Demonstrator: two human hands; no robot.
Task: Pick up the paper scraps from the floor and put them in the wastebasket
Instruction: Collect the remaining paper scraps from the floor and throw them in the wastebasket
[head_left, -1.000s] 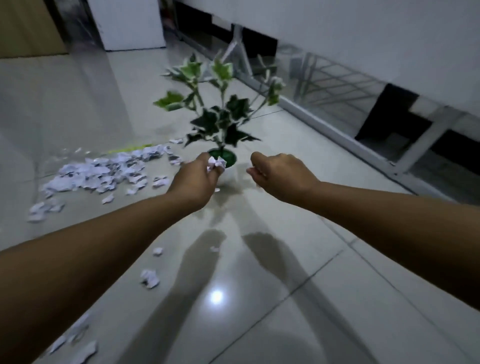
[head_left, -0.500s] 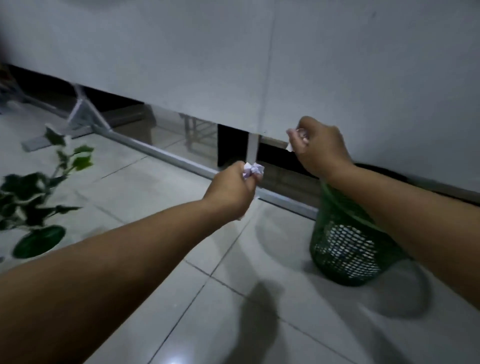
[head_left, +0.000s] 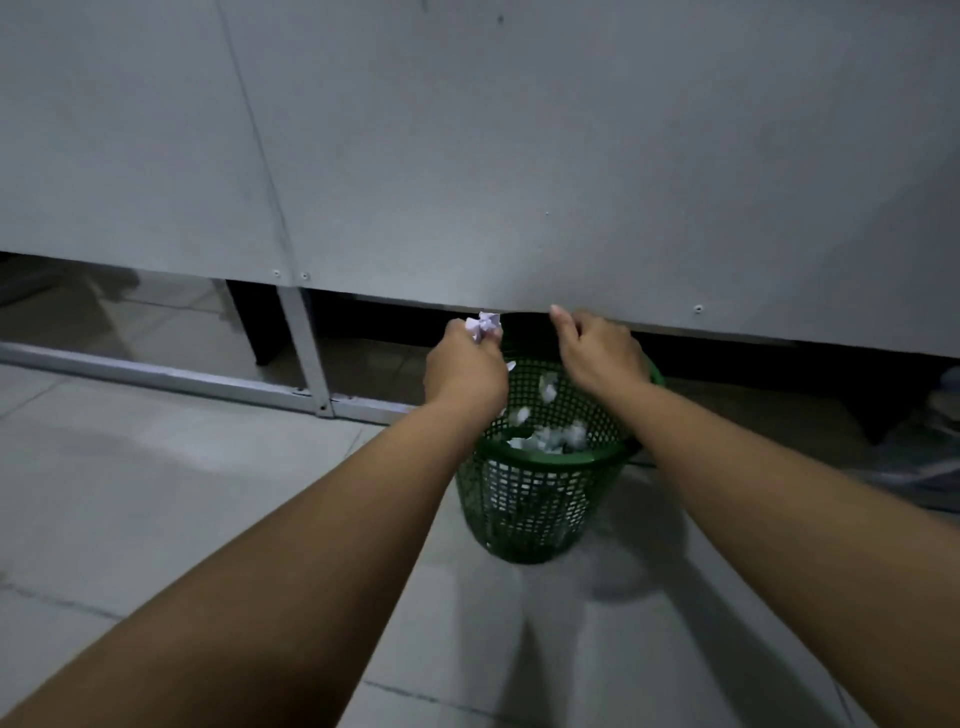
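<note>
A green mesh wastebasket (head_left: 530, 499) stands on the tiled floor by the grey panel, with white paper scraps (head_left: 550, 439) lying inside it. My left hand (head_left: 465, 374) hovers over the basket's left rim and pinches a small crumpled wad of scraps (head_left: 484, 326) at its fingertips. My right hand (head_left: 597, 353) is over the far right of the opening, fingers loosened and pointing down, with no paper visible in it. Loose scraps (head_left: 548, 385) hang in the air inside the basket below it.
A grey panel wall (head_left: 519, 156) rises right behind the basket, on a metal frame (head_left: 306, 353) with a dark gap beneath. Pale floor tiles (head_left: 182, 493) stretch to the left and front. Some blurred objects (head_left: 930, 447) lie at the right edge.
My view has swung right from the plant and scrap pile to the basket. Both hands moved over its opening. My right hand has let its scraps fall; the left still holds its wad.
</note>
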